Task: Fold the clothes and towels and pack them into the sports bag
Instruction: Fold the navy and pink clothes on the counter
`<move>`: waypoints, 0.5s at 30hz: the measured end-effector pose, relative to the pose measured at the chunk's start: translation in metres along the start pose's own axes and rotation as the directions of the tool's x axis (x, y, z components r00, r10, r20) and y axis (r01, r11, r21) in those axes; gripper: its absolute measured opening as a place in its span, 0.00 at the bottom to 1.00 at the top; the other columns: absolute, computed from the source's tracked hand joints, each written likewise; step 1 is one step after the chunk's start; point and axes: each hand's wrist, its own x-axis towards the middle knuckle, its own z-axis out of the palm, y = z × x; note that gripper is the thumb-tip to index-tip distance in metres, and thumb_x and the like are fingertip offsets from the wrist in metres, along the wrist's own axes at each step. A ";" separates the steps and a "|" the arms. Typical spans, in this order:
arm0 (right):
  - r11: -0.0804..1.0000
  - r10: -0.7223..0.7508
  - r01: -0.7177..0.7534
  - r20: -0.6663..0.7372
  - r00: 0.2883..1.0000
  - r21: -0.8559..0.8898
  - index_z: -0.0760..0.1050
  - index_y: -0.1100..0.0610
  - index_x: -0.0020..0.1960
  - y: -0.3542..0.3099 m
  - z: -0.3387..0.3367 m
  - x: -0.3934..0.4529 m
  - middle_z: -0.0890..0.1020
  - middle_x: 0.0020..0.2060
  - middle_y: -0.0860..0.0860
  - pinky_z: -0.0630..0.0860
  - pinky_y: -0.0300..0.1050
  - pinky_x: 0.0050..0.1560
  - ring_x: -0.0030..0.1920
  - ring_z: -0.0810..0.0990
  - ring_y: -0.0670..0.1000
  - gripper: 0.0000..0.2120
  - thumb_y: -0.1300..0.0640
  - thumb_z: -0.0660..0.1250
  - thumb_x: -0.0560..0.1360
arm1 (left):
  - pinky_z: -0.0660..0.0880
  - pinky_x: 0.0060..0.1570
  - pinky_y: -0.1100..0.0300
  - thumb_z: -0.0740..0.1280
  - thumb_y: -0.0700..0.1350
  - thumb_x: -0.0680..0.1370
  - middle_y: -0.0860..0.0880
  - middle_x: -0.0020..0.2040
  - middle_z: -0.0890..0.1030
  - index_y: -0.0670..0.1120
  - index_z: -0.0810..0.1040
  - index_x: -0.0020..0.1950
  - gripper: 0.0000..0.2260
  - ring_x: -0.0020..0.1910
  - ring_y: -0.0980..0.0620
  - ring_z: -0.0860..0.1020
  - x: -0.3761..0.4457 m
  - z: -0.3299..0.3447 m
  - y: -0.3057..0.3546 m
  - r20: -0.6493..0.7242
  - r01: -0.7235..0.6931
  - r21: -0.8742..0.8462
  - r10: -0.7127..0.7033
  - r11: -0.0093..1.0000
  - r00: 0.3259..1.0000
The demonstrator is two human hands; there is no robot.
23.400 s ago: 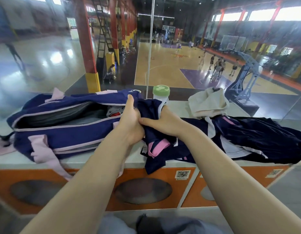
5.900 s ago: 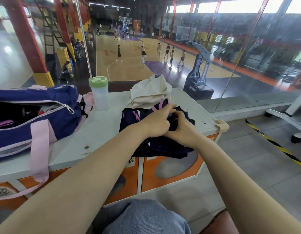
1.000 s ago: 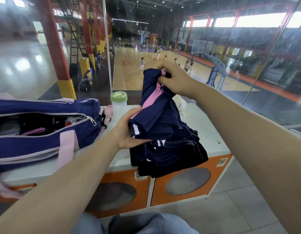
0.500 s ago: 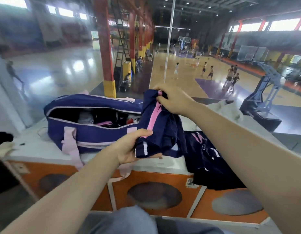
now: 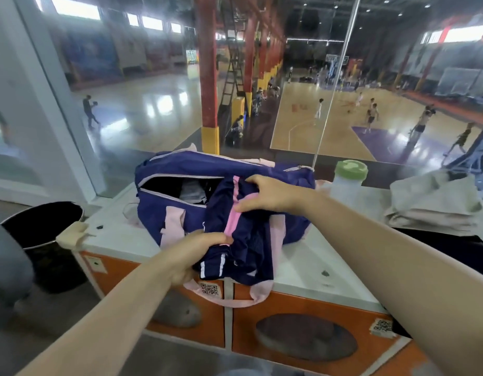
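Head view: garment (image 5: 245, 226) (both hands (image 5: 270, 195) gripping) now over bag (image 5: 180, 169).

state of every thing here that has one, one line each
sports bag: unzipped, clothes inside
navy garment: folded, held at the bag's opening
left hand: grips the garment's lower end
right hand: grips its upper end
bottle: upright, green lid on
beige towel: folded, unpacked
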 end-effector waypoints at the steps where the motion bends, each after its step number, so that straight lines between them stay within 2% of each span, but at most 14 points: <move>1: 1.000 -0.011 0.011 0.001 1.000 -0.029 0.65 0.54 0.72 0.002 0.004 0.005 0.73 0.64 0.47 0.68 0.40 0.59 0.63 0.73 0.49 0.33 0.49 0.74 0.72 | 0.77 0.59 0.47 0.71 0.42 0.74 0.41 0.51 0.85 0.41 0.81 0.58 0.13 0.52 0.41 0.83 0.001 0.000 -0.001 0.002 0.003 -0.015 -0.003 1.000 1.000; 5: 0.987 -0.081 0.073 -0.052 0.995 -0.141 0.65 0.48 0.70 0.005 0.018 0.022 0.77 0.63 0.51 0.72 0.50 0.62 0.59 0.77 0.54 0.25 0.58 0.66 0.75 | 0.79 0.54 0.51 0.69 0.44 0.76 0.42 0.50 0.85 0.41 0.81 0.58 0.13 0.51 0.43 0.84 0.000 0.005 0.001 0.029 -0.019 -0.092 0.021 0.996 0.999; 7: 0.970 -0.143 0.113 -0.126 0.982 -0.218 0.65 0.49 0.71 0.002 0.023 0.028 0.77 0.64 0.54 0.72 0.49 0.62 0.60 0.76 0.56 0.25 0.62 0.62 0.76 | 0.81 0.49 0.54 0.69 0.47 0.76 0.44 0.50 0.86 0.44 0.82 0.57 0.12 0.49 0.46 0.84 0.002 0.005 0.007 0.042 -0.053 -0.133 0.059 0.990 0.997; 9: 0.947 -0.223 0.146 -0.256 0.941 -0.287 0.65 0.51 0.73 -0.002 0.028 0.036 0.75 0.66 0.57 0.70 0.48 0.63 0.64 0.74 0.58 0.26 0.65 0.61 0.76 | 0.81 0.49 0.54 0.70 0.50 0.76 0.45 0.50 0.86 0.47 0.81 0.58 0.13 0.49 0.47 0.85 0.003 0.002 0.017 0.039 -0.113 -0.166 0.121 0.980 0.992; 12: 0.939 -0.247 0.106 -0.429 0.869 -0.326 0.66 0.50 0.73 -0.009 0.032 0.050 0.72 0.68 0.58 0.69 0.51 0.65 0.66 0.72 0.60 0.27 0.66 0.59 0.77 | 0.81 0.43 0.60 0.69 0.49 0.78 0.50 0.49 0.86 0.51 0.78 0.59 0.11 0.47 0.53 0.85 0.013 -0.008 0.034 0.006 -0.249 -0.026 0.249 0.968 0.968; 13: 0.949 -0.232 0.093 -0.468 0.853 -0.300 0.65 0.50 0.74 -0.011 0.031 0.055 0.71 0.69 0.58 0.68 0.51 0.66 0.66 0.72 0.60 0.27 0.66 0.59 0.77 | 0.81 0.44 0.60 0.69 0.49 0.77 0.51 0.50 0.86 0.51 0.77 0.60 0.12 0.47 0.53 0.84 0.016 -0.012 0.040 -0.019 -0.285 0.029 0.285 0.958 0.958; 15: 0.976 -0.178 0.083 -0.530 0.829 -0.199 0.64 0.50 0.74 -0.018 0.027 0.065 0.70 0.70 0.56 0.68 0.50 0.67 0.68 0.71 0.58 0.27 0.66 0.58 0.78 | 0.81 0.48 0.56 0.72 0.55 0.73 0.51 0.52 0.85 0.50 0.74 0.64 0.22 0.48 0.52 0.84 0.023 -0.024 0.053 -0.076 -0.317 0.129 0.328 0.940 0.942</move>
